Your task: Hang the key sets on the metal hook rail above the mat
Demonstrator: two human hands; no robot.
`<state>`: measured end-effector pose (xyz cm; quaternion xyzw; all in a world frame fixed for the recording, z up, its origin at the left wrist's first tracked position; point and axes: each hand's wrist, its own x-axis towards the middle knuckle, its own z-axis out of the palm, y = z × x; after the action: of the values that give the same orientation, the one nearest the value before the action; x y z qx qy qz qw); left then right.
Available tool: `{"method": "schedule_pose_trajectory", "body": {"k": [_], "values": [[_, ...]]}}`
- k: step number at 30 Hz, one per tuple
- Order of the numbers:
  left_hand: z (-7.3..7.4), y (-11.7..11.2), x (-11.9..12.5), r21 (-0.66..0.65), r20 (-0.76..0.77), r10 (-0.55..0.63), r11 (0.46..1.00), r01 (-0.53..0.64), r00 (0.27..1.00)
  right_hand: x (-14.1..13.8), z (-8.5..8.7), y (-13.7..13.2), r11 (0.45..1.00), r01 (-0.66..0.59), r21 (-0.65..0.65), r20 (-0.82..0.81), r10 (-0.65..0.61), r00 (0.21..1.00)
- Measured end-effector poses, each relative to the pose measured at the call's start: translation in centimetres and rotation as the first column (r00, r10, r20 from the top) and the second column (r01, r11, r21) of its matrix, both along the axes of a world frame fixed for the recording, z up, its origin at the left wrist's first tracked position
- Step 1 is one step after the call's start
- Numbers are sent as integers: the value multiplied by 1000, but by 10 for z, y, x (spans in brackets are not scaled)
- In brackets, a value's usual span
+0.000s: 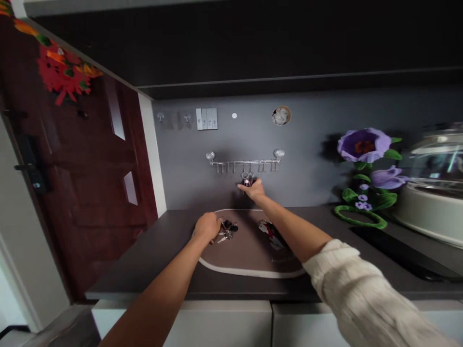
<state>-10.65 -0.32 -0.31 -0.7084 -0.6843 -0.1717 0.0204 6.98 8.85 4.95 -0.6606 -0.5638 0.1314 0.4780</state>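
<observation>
Silvery key ring (245, 175) with a small pink-and-dark charm (247, 182) sits at the hook rail (238, 163), my right hand (255, 191) curled around it; clasp unclear. My left hand (207, 225), grip unreadable, is beside silver keys (227, 235) on the brown mat (246, 258).

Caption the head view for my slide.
Right hand at a keyring by the wall's hook rack, left hand beside a bunch of keys on the brown mat.
</observation>
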Motion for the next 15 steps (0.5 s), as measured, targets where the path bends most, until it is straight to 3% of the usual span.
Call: {"method": "schedule_pose_trajectory", "body": {"k": [4, 9, 12, 15], "values": [[-1, 3, -1, 18, 48, -23, 1000, 22, 999, -11, -1, 3, 996, 89, 10, 50, -90, 995], [-4, 6, 0, -71, 237, -95, 991, 115, 967, 0, 2, -10, 995, -26, 100, 23, 24, 999], [-9, 10, 0, -131, 358, -109, 978, 165, 927, 7, 15, -16, 982, -137, 130, -74, 147, 986], [-12, 13, -1, -111, 387, -120, 978, 175, 914, 6, 40, -17, 976, -162, 144, -71, 174, 982]]}}
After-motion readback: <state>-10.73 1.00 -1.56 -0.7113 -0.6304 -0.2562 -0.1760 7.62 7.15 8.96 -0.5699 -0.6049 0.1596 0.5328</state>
